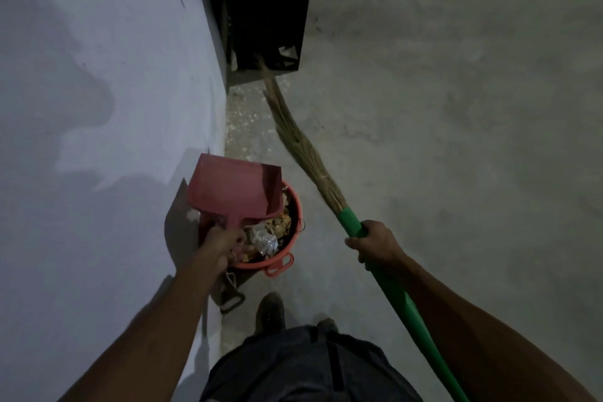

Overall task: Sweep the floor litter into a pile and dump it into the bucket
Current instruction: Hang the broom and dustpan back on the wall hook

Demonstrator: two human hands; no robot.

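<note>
The bucket [295, 205], red and round, stands on the floor [456, 107] against the wall [98, 75], and everything here is placed from it. Directly above it the left hand [222, 245] curls round the stub handle of the pink dustpan [235, 186], whose tray tilts over the bucket's wall-side rim; the pan looks like thin, light, stiff plastic, easy to tip with one hand from that handle, though smooth enough to twist in a loose grip. Inside the bucket lies litter [270, 231]: crumpled clear wrap and brownish scraps, light stuff that would probably scatter if dumped from too high. To the right of the bucket the right hand [372, 245] is wrapped round the green handle of the broom [306, 153], just below the bristle binding; the handle seems rigid and light, the long straw bristles soft and springy. The bristle tips reach beyond the bucket and vanish under a black cabinet [261, 3], so what they touch there is hidden. Pale specks [244, 114] dot the floor beyond the bucket; in the dim light I cannot tell grit from floor pattern. The pan covers part of the bucket's inside, and whether anything lies in the pan is hard to make out
</note>
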